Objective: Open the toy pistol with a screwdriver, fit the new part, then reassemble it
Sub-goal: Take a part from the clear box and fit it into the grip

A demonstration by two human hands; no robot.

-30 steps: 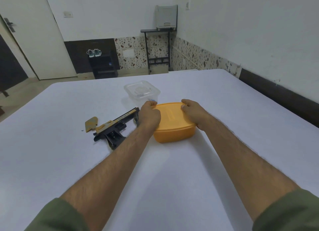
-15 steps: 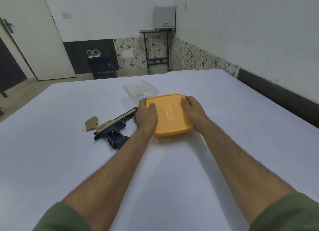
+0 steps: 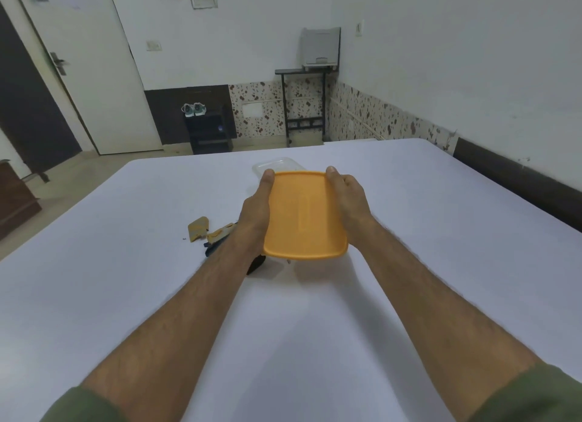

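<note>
An orange lidded box (image 3: 304,215) hangs above the table, tilted toward me, lid up. My left hand (image 3: 255,212) grips its left side with the thumb over the far corner. My right hand (image 3: 346,202) grips its right side the same way. The black and gold toy pistol (image 3: 220,237) lies on the white table (image 3: 126,295) to the left, mostly hidden behind my left forearm. A loose gold pistol piece (image 3: 197,229) lies just left of it. No screwdriver shows.
A clear plastic container (image 3: 277,165) stands on the table just beyond the orange box, half hidden by it. A tiny dark speck (image 3: 184,239), perhaps a screw, lies near the gold piece. Beyond the far table edge lie floor, a door and a black stand.
Both hands have lifted the orange box off the table and drawn it toward me, tilting its lid to face the camera. The pistol has not moved.
</note>
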